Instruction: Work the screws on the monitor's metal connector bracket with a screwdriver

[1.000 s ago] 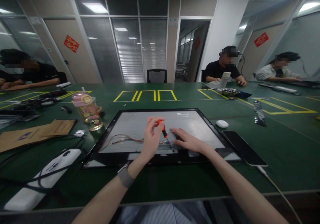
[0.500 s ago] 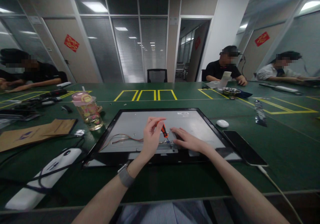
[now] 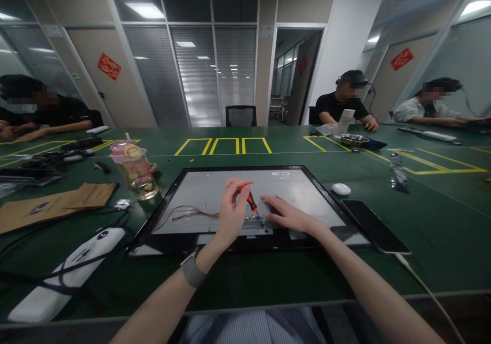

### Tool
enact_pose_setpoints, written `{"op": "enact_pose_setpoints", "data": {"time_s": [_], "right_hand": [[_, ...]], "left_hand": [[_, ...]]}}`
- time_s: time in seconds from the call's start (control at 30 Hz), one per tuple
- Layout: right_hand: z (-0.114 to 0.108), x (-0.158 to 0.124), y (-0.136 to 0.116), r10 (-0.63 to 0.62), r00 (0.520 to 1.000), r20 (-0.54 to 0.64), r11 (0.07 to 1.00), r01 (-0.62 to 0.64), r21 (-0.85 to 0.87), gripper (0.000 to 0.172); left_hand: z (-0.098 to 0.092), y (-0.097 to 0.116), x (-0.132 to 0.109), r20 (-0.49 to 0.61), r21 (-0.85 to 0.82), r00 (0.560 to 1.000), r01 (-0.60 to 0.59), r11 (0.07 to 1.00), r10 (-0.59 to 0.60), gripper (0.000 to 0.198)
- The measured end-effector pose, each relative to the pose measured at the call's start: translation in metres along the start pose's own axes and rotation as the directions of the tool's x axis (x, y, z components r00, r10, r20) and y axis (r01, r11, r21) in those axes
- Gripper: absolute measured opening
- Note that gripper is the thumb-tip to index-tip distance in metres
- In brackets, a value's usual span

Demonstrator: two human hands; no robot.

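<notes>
A black-framed monitor panel (image 3: 299, 193) lies back-up on the green table in front of me, its grey metal back showing. My left hand (image 3: 230, 216) is closed around a small orange-handled screwdriver (image 3: 250, 199), whose tip points down at a small circuit board (image 3: 256, 224) near the panel's lower edge. My right hand (image 3: 287, 214) rests flat on the panel beside that board, fingers stretched out. A bundle of thin coloured wires (image 3: 187, 212) runs left from the board across the metal back.
A pink-lidded drinking cup (image 3: 135, 171) stands left of the panel, with brown paper bags (image 3: 57, 203) and a white power bank (image 3: 61, 275) nearer me. A white mouse (image 3: 341, 189) and a black phone (image 3: 374, 227) lie to the right. Three people sit around the table.
My left hand's fingers have shifted slightly around the screwdriver handle. The right hand and the panel have stayed where they were.
</notes>
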State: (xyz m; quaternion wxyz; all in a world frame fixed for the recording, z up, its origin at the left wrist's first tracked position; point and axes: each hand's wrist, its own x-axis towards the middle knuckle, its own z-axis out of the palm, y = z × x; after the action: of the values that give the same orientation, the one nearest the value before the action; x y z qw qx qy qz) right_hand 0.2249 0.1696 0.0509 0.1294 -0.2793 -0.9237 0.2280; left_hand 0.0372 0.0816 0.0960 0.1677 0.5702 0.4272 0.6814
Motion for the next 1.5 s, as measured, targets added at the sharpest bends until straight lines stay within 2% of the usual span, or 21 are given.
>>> {"op": "enact_pose_setpoints", "data": {"time_s": [0.13,0.37,0.5,0.57,0.7,0.8,0.93,1.0,1.1,1.2,1.37,1.5], "right_hand": [[0.0007,0.0005,0.0010,-0.002,1.000,-0.002,1.000,0.002,0.000,0.055],[0.0010,0.0000,0.0026,-0.007,1.000,-0.005,1.000,0.007,-0.004,0.055],[0.0017,0.0003,0.0039,-0.015,1.000,-0.008,1.000,0.015,-0.010,0.056],[0.0020,0.0008,0.0043,-0.015,1.000,-0.002,1.000,0.015,-0.015,0.058],[0.0017,0.0012,0.0038,-0.006,1.000,0.007,1.000,0.006,-0.017,0.059],[0.0010,0.0004,0.0023,-0.004,1.000,0.002,1.000,0.004,-0.003,0.056],[0.0007,-0.0005,0.0011,0.000,1.000,-0.002,1.000,0.000,0.003,0.056],[0.0008,-0.0004,0.0015,-0.002,1.000,-0.001,1.000,0.002,0.003,0.057],[0.0012,0.0002,0.0026,-0.011,1.000,-0.005,1.000,0.011,0.007,0.056],[0.0014,0.0004,0.0033,-0.005,1.000,-0.006,1.000,0.005,0.010,0.056],[0.0008,-0.0007,0.0023,-0.004,1.000,0.001,1.000,0.004,0.009,0.057],[0.0008,-0.0003,0.0025,-0.004,1.000,-0.003,1.000,0.004,0.003,0.056]], "left_hand": [[-0.0008,-0.0020,0.0007,0.048,-0.090,0.997,0.061,0.994,-0.057,0.026],[-0.0010,-0.0022,0.0007,0.144,-0.144,0.988,0.075,0.987,-0.054,0.030],[-0.0009,-0.0033,0.0013,0.053,-0.022,0.999,0.005,1.000,-0.004,0.013],[-0.0011,-0.0051,0.0016,0.018,-0.012,1.000,0.009,1.000,-0.009,0.016],[-0.0012,-0.0050,0.0006,0.074,-0.138,0.995,0.075,0.988,-0.065,0.031],[-0.0005,-0.0017,-0.0005,0.120,-0.135,0.990,0.090,0.987,-0.074,0.030],[0.0001,-0.0001,-0.0007,0.028,-0.001,1.000,0.000,1.000,0.000,0.015],[-0.0001,-0.0011,-0.0005,0.005,0.013,1.000,-0.005,1.000,0.005,0.019],[-0.0006,-0.0026,-0.0007,0.040,-0.052,0.999,0.008,0.999,-0.006,0.031],[-0.0006,-0.0027,-0.0015,0.086,-0.091,0.996,0.041,0.995,-0.033,0.030],[-0.0010,-0.0019,-0.0023,0.028,0.029,0.998,-0.059,0.998,0.058,0.016],[-0.0020,-0.0016,-0.0013,0.044,-0.034,0.999,-0.030,0.999,0.032,0.028]]}}
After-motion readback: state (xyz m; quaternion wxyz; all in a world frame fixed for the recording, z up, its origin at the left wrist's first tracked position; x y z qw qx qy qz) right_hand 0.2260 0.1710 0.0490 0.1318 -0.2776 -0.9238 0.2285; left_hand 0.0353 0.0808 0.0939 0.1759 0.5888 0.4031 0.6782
